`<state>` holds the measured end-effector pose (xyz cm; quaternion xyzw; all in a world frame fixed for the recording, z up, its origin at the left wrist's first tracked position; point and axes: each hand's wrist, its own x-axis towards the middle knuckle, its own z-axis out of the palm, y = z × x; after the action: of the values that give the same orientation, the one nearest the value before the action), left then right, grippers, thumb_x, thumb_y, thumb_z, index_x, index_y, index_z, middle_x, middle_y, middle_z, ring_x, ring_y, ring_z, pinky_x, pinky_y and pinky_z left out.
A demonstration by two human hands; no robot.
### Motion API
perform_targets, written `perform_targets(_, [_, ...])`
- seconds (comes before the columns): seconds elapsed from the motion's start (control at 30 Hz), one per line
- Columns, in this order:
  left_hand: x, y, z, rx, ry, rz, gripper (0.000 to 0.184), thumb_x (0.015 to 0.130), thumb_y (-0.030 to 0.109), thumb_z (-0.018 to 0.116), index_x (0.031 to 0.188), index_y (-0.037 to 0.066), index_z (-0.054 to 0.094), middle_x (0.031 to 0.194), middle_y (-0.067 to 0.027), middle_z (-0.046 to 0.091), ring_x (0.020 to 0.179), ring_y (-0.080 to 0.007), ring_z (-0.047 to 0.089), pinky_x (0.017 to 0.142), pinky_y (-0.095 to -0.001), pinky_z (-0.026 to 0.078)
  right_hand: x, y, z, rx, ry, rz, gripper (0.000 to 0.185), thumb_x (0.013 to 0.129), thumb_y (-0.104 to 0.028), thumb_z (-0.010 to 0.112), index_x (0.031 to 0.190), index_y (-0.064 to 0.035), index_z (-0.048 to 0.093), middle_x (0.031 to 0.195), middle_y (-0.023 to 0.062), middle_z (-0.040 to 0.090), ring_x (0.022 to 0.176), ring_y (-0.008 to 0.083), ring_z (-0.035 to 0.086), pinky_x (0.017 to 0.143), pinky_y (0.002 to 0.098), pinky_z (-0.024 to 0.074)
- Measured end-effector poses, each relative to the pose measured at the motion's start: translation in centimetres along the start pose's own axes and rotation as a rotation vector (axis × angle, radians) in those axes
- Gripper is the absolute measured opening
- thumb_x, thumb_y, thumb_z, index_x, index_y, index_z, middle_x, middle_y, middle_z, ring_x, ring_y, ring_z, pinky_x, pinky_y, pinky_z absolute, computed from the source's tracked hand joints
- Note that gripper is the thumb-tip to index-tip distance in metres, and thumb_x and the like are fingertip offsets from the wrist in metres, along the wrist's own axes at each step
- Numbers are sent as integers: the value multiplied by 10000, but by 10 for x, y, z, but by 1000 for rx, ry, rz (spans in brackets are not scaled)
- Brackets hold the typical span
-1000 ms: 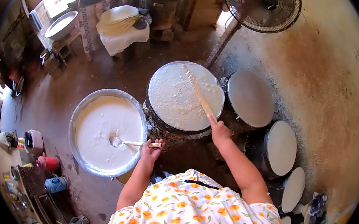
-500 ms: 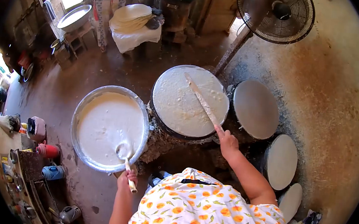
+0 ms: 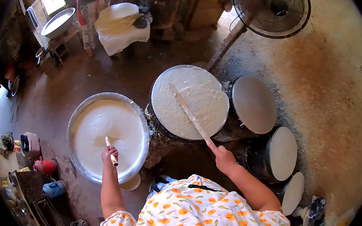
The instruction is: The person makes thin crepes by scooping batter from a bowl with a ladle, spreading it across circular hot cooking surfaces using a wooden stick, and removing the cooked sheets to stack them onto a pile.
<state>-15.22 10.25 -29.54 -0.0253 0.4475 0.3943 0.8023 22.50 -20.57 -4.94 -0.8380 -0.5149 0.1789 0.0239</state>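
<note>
The hands (image 3: 109,154) (image 3: 226,159) reach forward, spread well apart.

The loose short-sleeved cloth shirt (image 3: 206,214) is printed in orange and green on a white ground. Creamy white is seen in the smooth liquid batter (image 3: 103,119), ringed by the grey of the round metal basin (image 3: 70,133). The lumpy round batter sheet (image 3: 203,98) is toned off-white and crossed by the pale tan of the flat wooden stick (image 3: 192,118). Grey-brown is shown by the round drum top (image 3: 254,104).
</note>
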Motion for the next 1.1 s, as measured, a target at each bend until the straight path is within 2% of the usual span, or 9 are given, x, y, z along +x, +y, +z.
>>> perform_targets(0.2, [-62, 27, 41, -33, -150, -3, 197, 956, 159, 377, 1005, -18, 450, 615, 29, 383, 417, -52, 366, 327, -202, 338, -5, 27, -11, 223, 343, -53, 638, 748, 47, 516, 1317, -240, 484, 729, 153, 501, 688, 339, 544, 632, 417, 459])
perform_targets(0.4, [-160, 14, 59, -39, -339, 17, 259, 956, 150, 367, 1091, -63, 426, 638, 8, 388, 429, -64, 381, 331, -212, 356, 28, 46, -4, 152, 173, 77, 617, 786, -59, 526, 1356, -260, 407, 836, 157, 540, 777, 363, 579, 723, 466, 480])
perform_targets(0.53, [-230, -6, 64, -75, -393, 62, 315, 952, 145, 391, 1167, -85, 400, 667, -10, 406, 440, -62, 399, 332, -221, 380, 30, 63, 13, 202, 338, 4, 622, 807, -37, 507, 1381, -232, 368, 860, 161, 520, 779, 354, 589, 709, 453, 486])
perform_targets(0.63, [-276, -13, 67, -89, -444, 93, 346, 953, 133, 383, 1203, -106, 368, 667, -20, 402, 436, -74, 408, 324, -228, 381, 21, 62, 10, -83, 264, -85, 610, 829, -12, 491, 1391, -206, 355, 877, 157, 501, 772, 337, 600, 663, 425, 503])
perform_targets(0.77, [-342, -11, 89, -49, -450, 212, 361, 957, 131, 375, 1230, -104, 349, 668, -37, 413, 411, -81, 411, 299, -242, 376, 29, 48, 3, -287, 209, -89, 574, 853, -27, 488, 1383, -208, 363, 866, 156, 503, 719, 317, 614, 577, 391, 517])
perform_targets(0.9, [-397, 19, 108, 217, -439, 479, 387, 960, 118, 347, 1289, -85, 313, 635, -56, 427, 335, -96, 370, 248, -281, 351, 72, 46, 10, -390, 206, -60, 498, 879, -83, 488, 1356, -196, 395, 859, 157, 526, 684, 298, 630, 561, 375, 530])
perform_targets(0.97, [-421, 37, 124, 342, -599, 570, 377, 971, 96, 324, 1311, -64, 304, 609, -65, 418, 317, -97, 357, 241, -276, 345, 94, 37, 4, -404, 201, -30, 469, 892, -109, 480, 1348, -190, 400, 861, 156, 533, 693, 294, 635, 562, 372, 532])
perform_targets(1.03, [-436, 35, 145, 370, -512, 729, 373, 978, 107, 332, 1314, -54, 312, 606, -45, 411, 326, -86, 355, 247, -256, 340, 108, 36, 6, -417, 195, -1, 442, 906, -134, 471, 1340, -183, 405, 863, 155, 540, 702, 290, 640, 563, 369, 534])
perform_targets(1.1, [-432, 35, 147, 418, -426, 697, 373, 979, 113, 339, 1313, -52, 318, 611, -32, 409, 335, -80, 357, 255, -247, 340, 118, 39, 14, -400, 224, 47, 405, 928, -170, 450, 1330, -176, 404, 879, 165, 538, 699, 289, 640, 553, 381, 532])
